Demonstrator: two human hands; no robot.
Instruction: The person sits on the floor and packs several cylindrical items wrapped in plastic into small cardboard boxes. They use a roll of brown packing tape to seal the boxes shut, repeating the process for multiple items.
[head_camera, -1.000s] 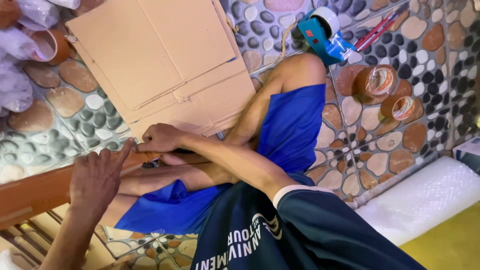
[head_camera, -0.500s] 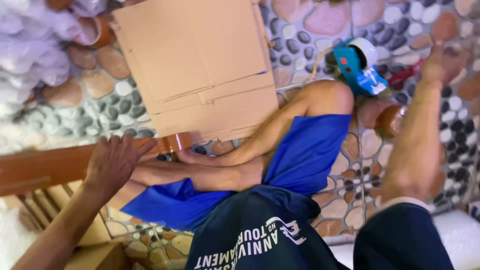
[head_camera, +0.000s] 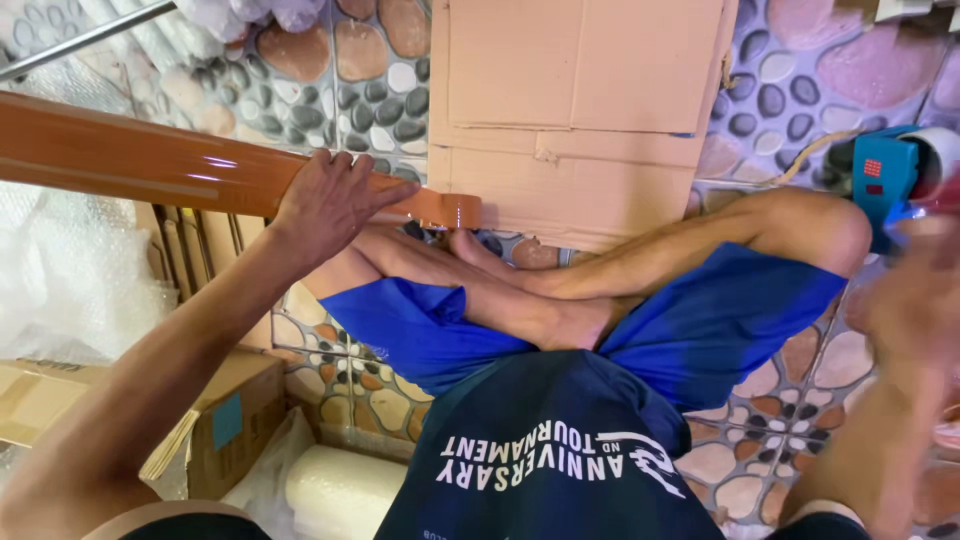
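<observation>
Brown glossy board (head_camera: 150, 160) gripped by left hand (head_camera: 325, 205); right hand (head_camera: 915, 300) blurred, grip unclear.

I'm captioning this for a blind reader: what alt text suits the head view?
A seated person's left hand grips a long glossy brown wooden strip above crossed legs, beside flattened cardboard on a pebble-pattern floor; the blurred right hand is raised.

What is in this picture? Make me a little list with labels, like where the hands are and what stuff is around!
left hand: grips the long brown glossy board from above
right hand: raised, blurred, near the blue power tool; grip unclear
posture: sitting cross-legged in blue shorts on a pebble-pattern floor
ahead: flattened cardboard sheet lying on the floor
left side: bubble wrap, small cardboard box
</observation>
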